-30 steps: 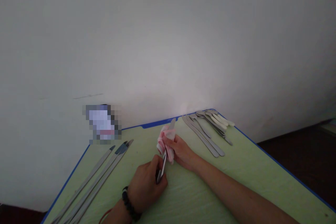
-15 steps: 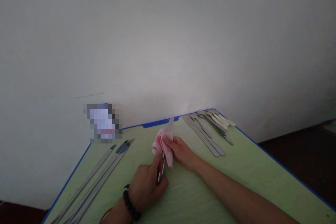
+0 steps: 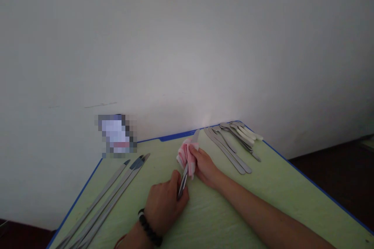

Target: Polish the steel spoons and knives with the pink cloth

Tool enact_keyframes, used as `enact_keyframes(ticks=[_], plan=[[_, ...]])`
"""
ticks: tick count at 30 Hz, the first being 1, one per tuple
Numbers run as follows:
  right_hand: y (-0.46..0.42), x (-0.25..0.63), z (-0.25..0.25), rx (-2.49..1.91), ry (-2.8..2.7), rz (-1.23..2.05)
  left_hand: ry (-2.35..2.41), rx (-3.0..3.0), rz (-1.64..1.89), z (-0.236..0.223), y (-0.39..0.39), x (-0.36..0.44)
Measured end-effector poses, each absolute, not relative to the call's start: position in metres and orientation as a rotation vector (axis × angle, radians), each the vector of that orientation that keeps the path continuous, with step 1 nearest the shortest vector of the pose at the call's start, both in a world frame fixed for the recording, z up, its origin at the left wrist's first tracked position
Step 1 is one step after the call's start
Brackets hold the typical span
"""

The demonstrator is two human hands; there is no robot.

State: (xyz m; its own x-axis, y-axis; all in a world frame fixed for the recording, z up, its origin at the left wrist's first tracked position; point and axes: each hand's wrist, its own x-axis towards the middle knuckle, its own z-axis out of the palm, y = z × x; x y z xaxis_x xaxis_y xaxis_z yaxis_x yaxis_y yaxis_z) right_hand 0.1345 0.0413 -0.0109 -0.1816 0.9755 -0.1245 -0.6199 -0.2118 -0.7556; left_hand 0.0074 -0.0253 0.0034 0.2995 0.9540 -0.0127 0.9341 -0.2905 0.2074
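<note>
A metal table knife (image 3: pixel 183 182) points away from me over the green table, its blade tip showing past a folded pink-and-white cloth (image 3: pixel 184 155). My left hand (image 3: pixel 166 196), with a dark bead bracelet at the wrist, is closed around the knife's handle. Pinched in my right hand (image 3: pixel 204 167), the cloth wraps the middle of the knife, thumb on top. Part of the blade is hidden beneath the cloth and fingers.
Several long metal knives (image 3: pixel 109 198) lie at the left of the green table (image 3: pixel 280 202). At the back right rest two knives (image 3: pixel 230 155), several spoons and forks (image 3: pixel 238 138), and white-handled cutlery (image 3: pixel 248 134). A blurred phone-like object (image 3: pixel 117 134) stands by the wall.
The cloth and my right hand have moved slightly away from me and to the right, with more of the knife's handle showing between the hands. The blade tip has shifted right.
</note>
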Motion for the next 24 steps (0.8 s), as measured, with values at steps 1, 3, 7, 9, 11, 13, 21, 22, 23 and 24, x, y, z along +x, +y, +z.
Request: enact_keyframes(ticks=[1,3,7,9,11,13,21,22,23,24], plan=[[0.041,0.135,-0.011,-0.744,-0.698,1.667,1.775,2.406,0.121,0.005,-0.026,0.008],[0.04,0.135,-0.011,-0.803,-0.823,1.608,1.788,2.44,0.037,0.008,-0.027,0.009],[0.036,0.137,-0.008,-0.939,-1.188,1.438,1.783,2.461,-0.051,0.013,-0.026,0.009],[0.035,0.137,-0.006,-0.94,-1.247,1.4,1.743,2.479,-0.052,0.015,-0.024,0.008],[0.035,0.137,-0.004,-0.922,-1.244,1.405,1.695,2.51,-0.03,0.016,-0.023,0.006],[0.036,0.137,-0.003,-0.908,-1.228,1.423,1.673,2.529,-0.009,0.016,-0.022,0.005],[0.033,0.132,0.001,-0.854,-1.189,1.519,1.488,2.586,0.088,0.011,-0.022,-0.001],[0.032,0.132,0.0,-0.86,-1.198,1.502,1.48,2.583,0.106,0.01,-0.021,-0.002],[0.033,0.132,-0.001,-0.872,-1.203,1.482,1.481,2.578,0.12,0.008,-0.021,-0.002],[0.033,0.132,-0.003,-0.885,-1.195,1.468,1.489,2.57,0.131,0.007,-0.02,-0.002]])
